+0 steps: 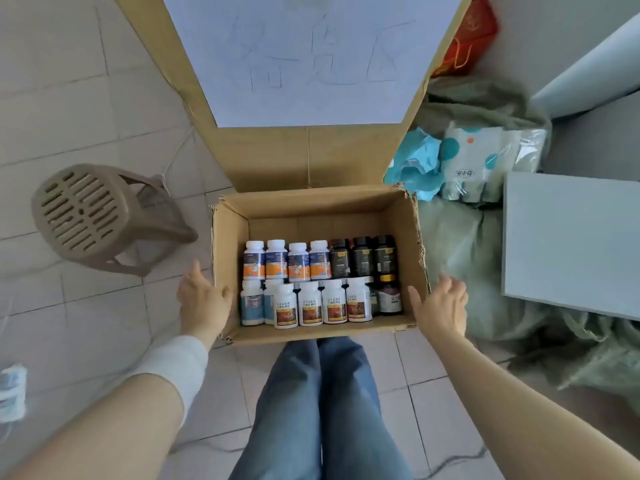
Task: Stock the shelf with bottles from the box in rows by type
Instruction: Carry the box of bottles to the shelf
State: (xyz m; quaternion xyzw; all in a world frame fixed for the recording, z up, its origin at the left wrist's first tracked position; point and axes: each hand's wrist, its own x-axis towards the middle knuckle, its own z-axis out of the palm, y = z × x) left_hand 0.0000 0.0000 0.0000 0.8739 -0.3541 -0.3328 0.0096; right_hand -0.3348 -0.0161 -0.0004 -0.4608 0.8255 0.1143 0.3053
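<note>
The box (311, 202) is brown corrugated cardboard, matt, its rim torn and ragged; the larger carton (277, 157) behind it is the same dull board, with a sheet of smooth white paper (304, 57) on its face; the white bottles (310, 303) are shiny plastic with glossy printed labels; the dark bottles (362, 256) gleam too, though plastic or glass is hard to tell; the stool (81, 211) is matt beige plastic; the floor (69, 98) is pale tile, smooth with a faint sheen; the sack (457, 244) is coarse green woven stuff; the packet (485, 161) sits in clear glossy film; the jeans (329, 410) are blue denim; the sleeve (173, 368) is soft white cloth.
</note>
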